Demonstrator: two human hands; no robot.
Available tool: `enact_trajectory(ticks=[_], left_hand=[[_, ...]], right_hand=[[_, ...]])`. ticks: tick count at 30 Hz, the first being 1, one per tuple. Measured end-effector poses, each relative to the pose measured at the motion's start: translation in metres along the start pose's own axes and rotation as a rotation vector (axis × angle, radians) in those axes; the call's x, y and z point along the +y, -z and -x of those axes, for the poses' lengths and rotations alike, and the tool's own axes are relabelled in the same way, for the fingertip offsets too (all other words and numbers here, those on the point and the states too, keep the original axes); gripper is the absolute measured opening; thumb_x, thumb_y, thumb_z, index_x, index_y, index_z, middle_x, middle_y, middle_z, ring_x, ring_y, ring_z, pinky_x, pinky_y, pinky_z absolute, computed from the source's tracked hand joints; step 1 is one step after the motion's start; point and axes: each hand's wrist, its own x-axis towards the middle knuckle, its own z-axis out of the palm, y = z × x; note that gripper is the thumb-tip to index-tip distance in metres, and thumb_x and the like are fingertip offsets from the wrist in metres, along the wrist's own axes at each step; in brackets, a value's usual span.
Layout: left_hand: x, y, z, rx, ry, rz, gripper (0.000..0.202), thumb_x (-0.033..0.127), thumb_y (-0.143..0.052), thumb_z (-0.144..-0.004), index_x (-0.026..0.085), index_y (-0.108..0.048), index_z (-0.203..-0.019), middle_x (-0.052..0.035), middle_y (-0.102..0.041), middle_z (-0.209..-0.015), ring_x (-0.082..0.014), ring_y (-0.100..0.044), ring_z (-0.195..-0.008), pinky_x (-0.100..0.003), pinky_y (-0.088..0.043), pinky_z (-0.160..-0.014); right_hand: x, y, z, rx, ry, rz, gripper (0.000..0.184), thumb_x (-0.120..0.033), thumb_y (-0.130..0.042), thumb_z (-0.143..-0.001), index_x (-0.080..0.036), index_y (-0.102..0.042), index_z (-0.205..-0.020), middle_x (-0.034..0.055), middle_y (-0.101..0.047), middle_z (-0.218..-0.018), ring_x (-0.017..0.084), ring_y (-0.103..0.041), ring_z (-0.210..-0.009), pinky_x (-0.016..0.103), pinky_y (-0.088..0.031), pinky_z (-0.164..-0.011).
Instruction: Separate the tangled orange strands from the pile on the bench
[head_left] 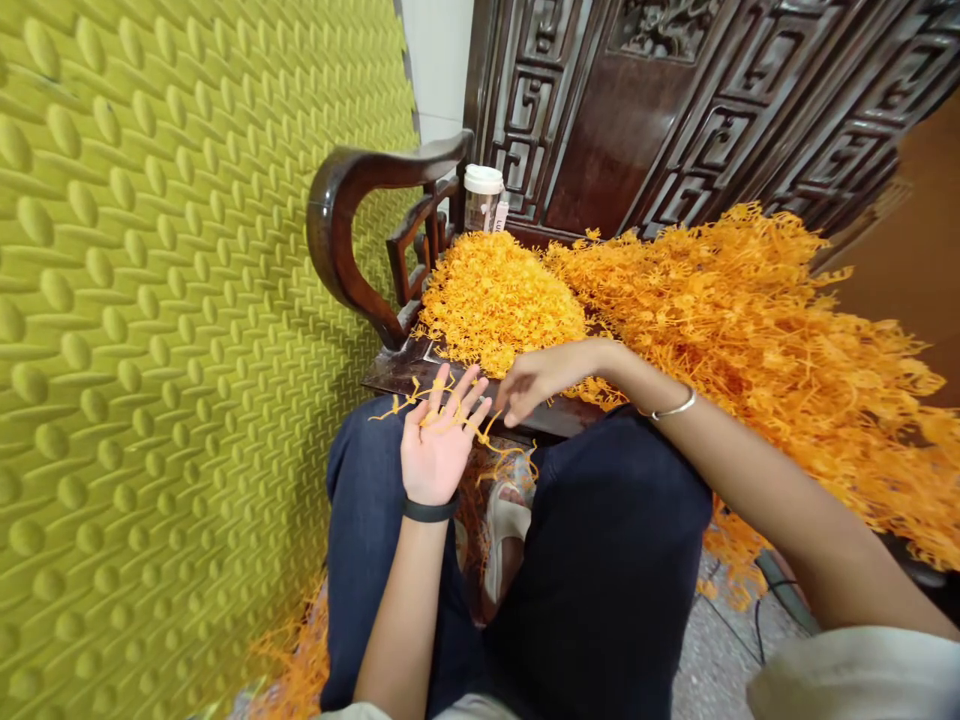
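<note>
Orange strands lie across the left hand, palm up with fingers spread wide, before the wooden seat with its small pile and larger bunch. The right hand curls close by; whether it pinches a strand, I cannot tell. The step appears to be handling loose strands; the next move likely calls for a light pinch.

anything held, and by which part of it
Orange strands lie mid-length across the open left hand, ungripped; whether the right hand pinches any is unclear.

Thin orange strands across left hand
</note>
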Motion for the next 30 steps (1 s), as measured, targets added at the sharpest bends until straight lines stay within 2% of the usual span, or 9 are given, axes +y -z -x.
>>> enact_trajectory(ticks=[2,5,9,14,18,21,25,27,30], left_hand=[[0.005,-0.005,0.003,-0.011,-0.018,-0.025,0.048,0.030,-0.028,-0.085,0.022,-0.036,-0.131,-0.0086,-0.047,-0.129,-0.0222,-0.036,-0.124,-0.042,-0.031,-0.101],[0.011,-0.010,0.007,-0.012,-0.073,-0.033,0.047,0.030,-0.027,-0.085,0.021,-0.036,-0.131,-0.0079,-0.048,-0.128,-0.0211,-0.035,-0.125,-0.040,-0.029,-0.102],[0.015,-0.011,0.008,-0.011,-0.124,-0.037,0.048,0.033,-0.026,-0.086,0.019,-0.034,-0.132,-0.0096,-0.050,-0.127,-0.0202,-0.039,-0.123,-0.037,-0.029,-0.102],[0.019,-0.007,0.006,0.023,-0.151,-0.040,0.054,0.045,-0.029,-0.085,0.017,-0.037,-0.131,-0.0124,-0.048,-0.128,-0.0216,-0.038,-0.124,-0.036,-0.031,-0.101],[0.019,-0.004,0.005,0.009,-0.129,-0.052,0.056,0.050,-0.028,-0.084,0.015,-0.046,-0.124,-0.0121,-0.049,-0.127,-0.0227,-0.037,-0.124,-0.037,-0.031,-0.101],[0.018,-0.002,0.005,-0.090,-0.034,-0.112,0.057,0.050,-0.025,-0.085,0.013,-0.051,-0.119,-0.0129,-0.050,-0.127,-0.0253,-0.040,-0.121,-0.040,-0.031,-0.100],[0.016,0.002,0.008,-0.301,0.144,-0.293,0.059,0.051,-0.024,-0.086,0.011,-0.053,-0.118,-0.0151,-0.052,-0.123,-0.0294,-0.048,-0.113,-0.045,-0.033,-0.096],[0.016,0.003,0.011,-0.415,0.205,-0.432,0.056,0.048,-0.026,-0.086,0.009,-0.058,-0.113,-0.0157,-0.059,-0.114,-0.0291,-0.054,-0.105,-0.045,-0.034,-0.094],[0.020,-0.002,0.019,-0.584,0.246,-0.630,0.051,0.042,-0.030,-0.087,0.006,-0.065,-0.101,-0.0156,-0.066,-0.097,-0.0279,-0.060,-0.092,-0.044,-0.037,-0.090]], right_hand=[[-0.010,-0.011,-0.007,0.009,0.001,0.072,0.037,-0.045,-0.062,-0.070,-0.008,-0.062,-0.078,0.0005,-0.057,-0.062,0.008,-0.048,-0.056,0.020,-0.036,-0.053],[-0.018,-0.023,-0.017,0.119,0.087,0.155,0.037,-0.046,-0.061,-0.071,-0.009,-0.058,-0.068,-0.0030,-0.048,-0.053,0.006,-0.039,-0.049,0.019,-0.030,-0.048],[-0.021,-0.031,-0.026,0.146,0.247,0.171,0.026,-0.036,-0.060,-0.076,-0.010,-0.061,-0.072,-0.0049,-0.043,-0.052,0.004,-0.037,-0.048,0.018,-0.030,-0.049],[-0.025,-0.025,-0.022,0.236,0.277,0.090,0.023,-0.032,-0.058,-0.078,-0.010,-0.063,-0.079,-0.0035,-0.047,-0.055,0.005,-0.040,-0.051,0.019,-0.031,-0.051],[-0.032,-0.015,-0.006,0.405,0.278,-0.046,0.024,-0.032,-0.057,-0.079,-0.011,-0.062,-0.088,-0.0013,-0.052,-0.063,0.006,-0.044,-0.057,0.020,-0.034,-0.055],[-0.032,-0.008,0.005,0.566,0.300,-0.128,0.026,-0.036,-0.057,-0.079,-0.012,-0.061,-0.088,0.0011,-0.055,-0.071,0.008,-0.046,-0.063,0.021,-0.036,-0.058],[-0.023,-0.003,0.013,0.730,0.318,-0.168,0.028,-0.038,-0.058,-0.077,-0.012,-0.061,-0.085,0.0015,-0.055,-0.072,0.007,-0.045,-0.061,0.021,-0.035,-0.056],[-0.019,-0.001,0.017,0.732,0.301,-0.174,0.028,-0.038,-0.059,-0.076,-0.012,-0.063,-0.085,0.0011,-0.055,-0.070,0.007,-0.044,-0.059,0.021,-0.034,-0.054],[-0.017,0.000,0.024,0.570,0.241,-0.158,0.027,-0.036,-0.059,-0.076,-0.011,-0.065,-0.086,0.0011,-0.057,-0.067,0.006,-0.043,-0.057,0.020,-0.033,-0.053]])
